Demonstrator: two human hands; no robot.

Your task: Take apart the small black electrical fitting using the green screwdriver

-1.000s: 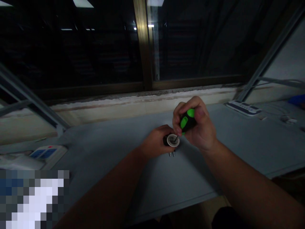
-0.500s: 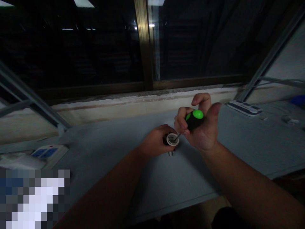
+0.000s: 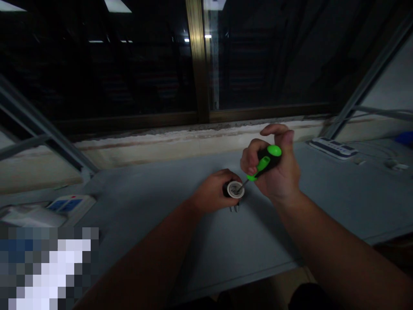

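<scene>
My left hand [image 3: 214, 192] is wrapped round a small black cylindrical fitting [image 3: 235, 189] with a white-rimmed round opening facing up towards me. Two metal prongs [image 3: 234, 207] stick out below it, as on a plug; its exact kind is unclear. In my right hand [image 3: 277, 168] is a screwdriver [image 3: 264, 162] with a black and green handle. My fingers curl round the handle, while the thumb and index finger are raised off it. The thin shaft slants down to the left, and its tip is inside the fitting's opening, so the tip itself is hidden.
Both hands work above a grey-blue table [image 3: 145, 206]. To the right lies a white power strip [image 3: 334, 147] with cables. A white device with blue panels [image 3: 69, 206] sits on the left. Behind are a low ledge and dark window [image 3: 129, 64], with metal frame posts on either side.
My right hand has turned the screwdriver, so more of its green handle shows. Its thumb has come in closer to the fingers. The left hand keeps its hold on the fitting.
</scene>
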